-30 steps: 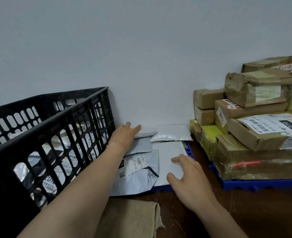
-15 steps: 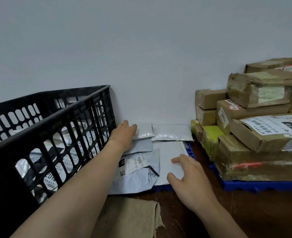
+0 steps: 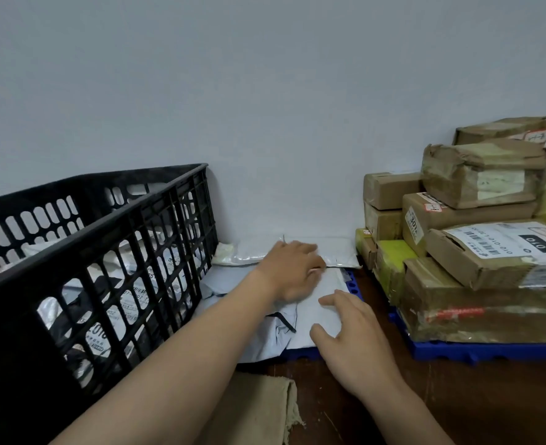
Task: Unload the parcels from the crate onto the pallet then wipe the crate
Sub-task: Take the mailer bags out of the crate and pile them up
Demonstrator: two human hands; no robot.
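- Head view: my left hand [image 3: 292, 271] reaches toward 12 o'clock over the flat bags on the pallet. It is blurred, knuckles up, fingers bent down onto the bags. I can't tell whether it pinches one or only presses.
- My right hand [image 3: 351, 338] lies palm down with its fingers spread and straight on the near part of the white bag [image 3: 326, 311]. It grips nothing.
- The white bag lies on the blue pallet [image 3: 350, 281], whose edge shows at the bag's 3 o'clock.
- A silver bag [image 3: 339, 252] lies at the white bag's 12 o'clock, against the wall [image 3: 265, 107], partly under my left hand.
- A grey bag [image 3: 274, 342] with a dark strip overlaps the white bag at its 9 o'clock, under my left forearm.
- The black crate [image 3: 88, 226] stands at 9 o'clock, just beside the pallet. More parcels [image 3: 99, 337] show through its lattice side.
- At 3 o'clock, cardboard boxes [image 3: 457, 261] are stacked on a second pallet [image 3: 457, 351], also blue.
- A tan cloth [image 3: 258, 409] lies at 6 o'clock on the brown floor [image 3: 490, 403], between my forearms.
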